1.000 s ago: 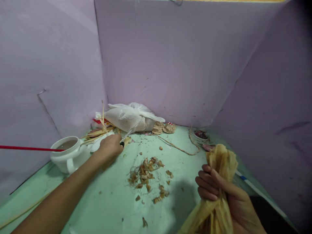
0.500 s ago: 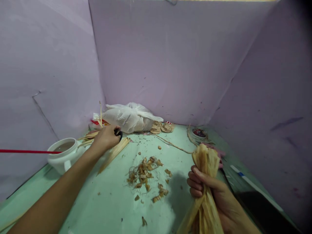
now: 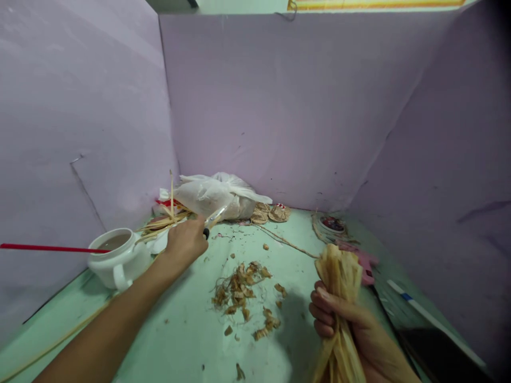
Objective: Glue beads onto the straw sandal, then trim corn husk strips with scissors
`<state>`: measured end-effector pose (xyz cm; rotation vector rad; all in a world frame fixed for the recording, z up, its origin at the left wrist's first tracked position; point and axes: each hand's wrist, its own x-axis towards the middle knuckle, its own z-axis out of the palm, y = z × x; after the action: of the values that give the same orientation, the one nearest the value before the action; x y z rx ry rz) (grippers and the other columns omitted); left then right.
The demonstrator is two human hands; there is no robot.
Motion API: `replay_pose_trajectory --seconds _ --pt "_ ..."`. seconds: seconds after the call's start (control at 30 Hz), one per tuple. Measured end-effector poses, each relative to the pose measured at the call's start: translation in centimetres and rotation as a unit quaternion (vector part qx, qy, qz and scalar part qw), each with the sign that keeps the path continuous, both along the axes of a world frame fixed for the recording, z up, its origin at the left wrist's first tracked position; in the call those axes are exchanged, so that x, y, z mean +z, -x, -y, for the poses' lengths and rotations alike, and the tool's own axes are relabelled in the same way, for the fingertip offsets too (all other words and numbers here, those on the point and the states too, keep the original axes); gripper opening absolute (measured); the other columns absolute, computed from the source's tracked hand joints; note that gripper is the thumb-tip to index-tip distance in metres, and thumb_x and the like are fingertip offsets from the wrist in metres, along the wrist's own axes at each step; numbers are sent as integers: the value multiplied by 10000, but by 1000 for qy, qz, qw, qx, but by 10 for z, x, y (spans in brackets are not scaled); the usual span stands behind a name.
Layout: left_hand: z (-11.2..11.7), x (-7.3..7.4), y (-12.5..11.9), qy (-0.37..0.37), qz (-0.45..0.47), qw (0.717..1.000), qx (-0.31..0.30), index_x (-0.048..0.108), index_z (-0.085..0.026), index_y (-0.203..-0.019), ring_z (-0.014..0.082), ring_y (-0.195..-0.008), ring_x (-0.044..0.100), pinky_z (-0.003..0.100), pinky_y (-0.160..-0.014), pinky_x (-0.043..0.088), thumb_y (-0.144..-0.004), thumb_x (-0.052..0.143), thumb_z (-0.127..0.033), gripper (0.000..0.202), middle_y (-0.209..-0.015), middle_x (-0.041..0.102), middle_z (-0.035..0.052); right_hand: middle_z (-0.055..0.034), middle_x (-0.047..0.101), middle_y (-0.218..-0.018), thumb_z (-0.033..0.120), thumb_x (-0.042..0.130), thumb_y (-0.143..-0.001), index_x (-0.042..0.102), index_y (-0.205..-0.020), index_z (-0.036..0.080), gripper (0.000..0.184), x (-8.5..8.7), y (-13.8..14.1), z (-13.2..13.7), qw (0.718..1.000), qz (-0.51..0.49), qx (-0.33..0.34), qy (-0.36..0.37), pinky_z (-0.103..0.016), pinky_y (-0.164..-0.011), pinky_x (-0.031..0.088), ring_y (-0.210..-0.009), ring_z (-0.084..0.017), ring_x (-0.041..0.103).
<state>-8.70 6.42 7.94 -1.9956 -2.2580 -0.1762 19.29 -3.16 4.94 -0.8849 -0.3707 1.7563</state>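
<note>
My left hand (image 3: 188, 239) is closed round a pair of scissors, whose black handle (image 3: 206, 233) and metal blade (image 3: 217, 214) show past the fingers, pointing at the white plastic bag. A pale sliver lies along the blade; whether it is husk I cannot tell. My right hand (image 3: 343, 314) grips a bundle of dried corn husks (image 3: 339, 268) upright, fingers wrapped round its narrow middle. The trimmed end faces up, and the lower part runs out of the picture. Brown scraps (image 3: 241, 287) lie in a loose heap between my hands.
A white pot (image 3: 120, 260) with liquid and a red stick (image 3: 51, 248) stands at left. Husk strips (image 3: 163, 226) lie behind it. At the back are the plastic bag (image 3: 217, 197) and woven rounds (image 3: 271, 213). A pink tool (image 3: 365, 263), probably a glue gun, and a dark panel (image 3: 435, 351) are at right.
My left hand has shifted slightly right and down with the scissors, and the blade shows more clearly. The husk strip that lay under it is no longer seen there. My right hand keeps its grip.
</note>
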Motion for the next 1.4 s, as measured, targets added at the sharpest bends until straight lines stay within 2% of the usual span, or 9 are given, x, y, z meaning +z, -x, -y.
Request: replay_pose_trajectory --seconds 0.23,0.53,0.63,0.73,0.77,0.87,1.0,1.2,1.4 --pt "-8 9 20 -5 -8 1000 1 565 -215 -1065 317 -904 602 350 -666 418 -699 461 -168 384 -979 665 129 53 447 -478 156 803 -502 602 -654 133 252 1 3 -1 1000 10 -3 -3 -131 -364 356 -417 -35 378" --pt "-11 -29 5 77 41 995 -52 625 -173 -828 289 -814 625 298 -606 428 -586 539 -124 262 -879 678 129 52 460 -471 157 810 -489 614 -642 137 250 0 2 -2 1000 13 -2 1 -135 -362 365 -412 -36 394" --pt "-9 -21 1 43 72 995 -47 613 -171 -917 301 -845 618 315 -627 430 -619 518 -132 315 -878 676 131 56 462 -465 159 817 -478 618 -639 136 257 1 2 -1 1000 6 -2 -2 -134 -354 370 -404 -34 397" --pt "4 3 -12 -10 146 987 -70 563 -208 -1038 229 -837 619 270 -633 434 -715 466 -211 337 -902 670 67 47 507 -485 154 818 -477 620 -634 135 253 1 2 -2 1000 -2 -7 -1 -135 -356 388 -418 -42 439" --pt "12 11 -19 -21 200 976 -88 541 -208 -1066 183 -778 620 233 -604 433 -729 456 -238 348 -869 667 37 32 550 -514 150 818 -477 623 -639 135 255 0 3 -2 1000 0 -13 8 -142 -375 416 -441 -53 480" --pt "40 28 -48 13 548 831 -93 533 -155 -1026 103 -476 507 185 -433 357 -579 611 -256 466 -607 593 -30 -47 683 -691 146 821 -481 632 -676 135 272 -1 5 -2 999 18 -41 29 -225 -559 533 -604 -125 618" --pt "78 21 -90 106 693 707 -95 528 -146 -900 63 -437 440 166 -417 334 -496 665 -212 432 -536 549 -58 -102 706 -880 166 802 -530 612 -734 144 280 -4 14 1 999 10 -39 -18 -373 -782 518 -851 -221 646" --pt "105 -16 -125 191 738 630 -147 519 -143 -810 46 -485 440 157 -485 363 -537 613 -128 289 -533 520 -68 -57 681 -670 266 787 -558 608 -762 128 305 -11 28 9 999 19 4 -38 -316 -598 512 -597 -187 637" --pt "107 -30 -127 274 733 599 -172 483 -151 -841 54 -409 401 185 -414 339 -568 598 -193 299 -521 465 -79 5 612 -531 247 819 -475 586 -665 142 318 -11 28 8 999 18 -29 3 -245 -501 477 -490 -137 585"
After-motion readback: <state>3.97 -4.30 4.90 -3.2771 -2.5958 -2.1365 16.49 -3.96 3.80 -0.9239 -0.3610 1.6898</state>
